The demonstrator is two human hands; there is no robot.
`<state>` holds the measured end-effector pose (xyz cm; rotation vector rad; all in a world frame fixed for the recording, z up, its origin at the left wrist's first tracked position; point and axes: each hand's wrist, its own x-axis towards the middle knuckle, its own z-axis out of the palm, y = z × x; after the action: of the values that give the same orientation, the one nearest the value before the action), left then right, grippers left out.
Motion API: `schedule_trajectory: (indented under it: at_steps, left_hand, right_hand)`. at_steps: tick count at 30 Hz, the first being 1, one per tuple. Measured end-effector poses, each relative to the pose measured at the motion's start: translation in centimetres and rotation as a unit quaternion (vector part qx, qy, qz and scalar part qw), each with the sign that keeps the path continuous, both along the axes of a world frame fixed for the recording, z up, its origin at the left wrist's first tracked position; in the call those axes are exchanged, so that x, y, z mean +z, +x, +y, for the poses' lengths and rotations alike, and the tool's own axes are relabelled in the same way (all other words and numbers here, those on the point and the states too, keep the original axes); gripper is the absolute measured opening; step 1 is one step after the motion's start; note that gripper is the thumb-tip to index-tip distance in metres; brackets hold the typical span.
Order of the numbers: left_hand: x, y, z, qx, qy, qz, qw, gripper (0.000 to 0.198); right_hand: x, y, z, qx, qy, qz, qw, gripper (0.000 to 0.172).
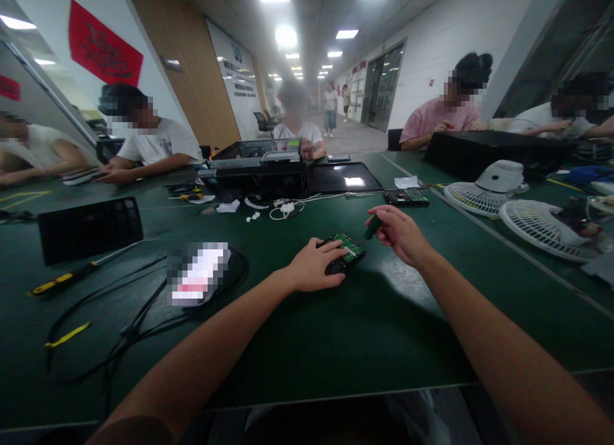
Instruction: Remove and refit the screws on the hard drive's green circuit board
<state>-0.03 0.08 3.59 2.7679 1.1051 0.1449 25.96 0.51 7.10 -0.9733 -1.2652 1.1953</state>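
Note:
A hard drive (352,253), its green circuit board facing up, lies on the green table in front of me. My left hand (316,265) grips it from the left, fingers across the board and thumb along the near edge. Closed around the dark green handle of a small screwdriver (372,227) is my right hand (399,233). The screwdriver tilts, its thin shaft pointing down to the drive's right edge. Whether the tip sits in a screw is too small to tell.
Behind the drive stands an opened computer case (259,170). A second hard drive (407,197) and white fan parts (484,192) lie to the right. On the left are a black panel (91,231), a yellow-black screwdriver (64,280), and black cables (129,330). Several people sit around the table.

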Motion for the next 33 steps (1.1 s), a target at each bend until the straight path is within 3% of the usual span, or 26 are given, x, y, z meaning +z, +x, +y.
schedule_trajectory:
  at_steps: [5,14,19,22,24,26,28,31,33]
  left_hand:
    - [0.0,0.0,0.0,-0.006,0.009,-0.005,1.000,0.076]
    - [-0.2,0.0,0.0,-0.003,0.008,-0.007,1.000,0.076]
    - [0.0,0.0,0.0,0.001,-0.002,-0.004,1.000,0.076]
    - [0.0,0.0,0.0,0.006,-0.016,0.000,1.000,0.077]
    - [0.0,-0.1,0.1,0.006,-0.023,0.000,1.000,0.078]
    - [-0.1,-0.2,0.1,0.007,-0.030,-0.003,1.000,0.079]
    - [-0.2,-0.3,0.2,0.011,-0.040,-0.004,0.999,0.080]
    - [-0.2,-0.4,0.2,0.014,-0.048,-0.005,0.999,0.080]
    - [-0.2,-0.4,0.2,0.013,-0.047,-0.007,0.999,0.080]
  right_hand:
    - [-0.8,-0.3,0.2,-0.059,0.091,-0.097,0.989,0.035]
    - [-1.6,-0.3,0.5,-0.052,0.143,-0.136,0.979,0.038]
    - [-1.1,1.7,1.5,-0.186,0.182,-0.153,0.953,0.034]
    - [-1.3,4.3,2.6,-0.248,0.153,-0.207,0.934,0.025]
    - [-1.8,6.4,3.4,-0.312,0.106,-0.358,0.874,0.022]
    - [-2.6,8.6,4.1,-0.370,0.067,-0.509,0.774,0.021]
    - [-3.6,10.7,4.6,-0.372,0.030,-0.595,0.712,0.024]
    - [-5.2,13.0,5.3,-0.357,0.008,-0.669,0.652,0.034]
    - [-6.1,13.7,5.8,-0.322,-0.015,-0.700,0.638,0.034]
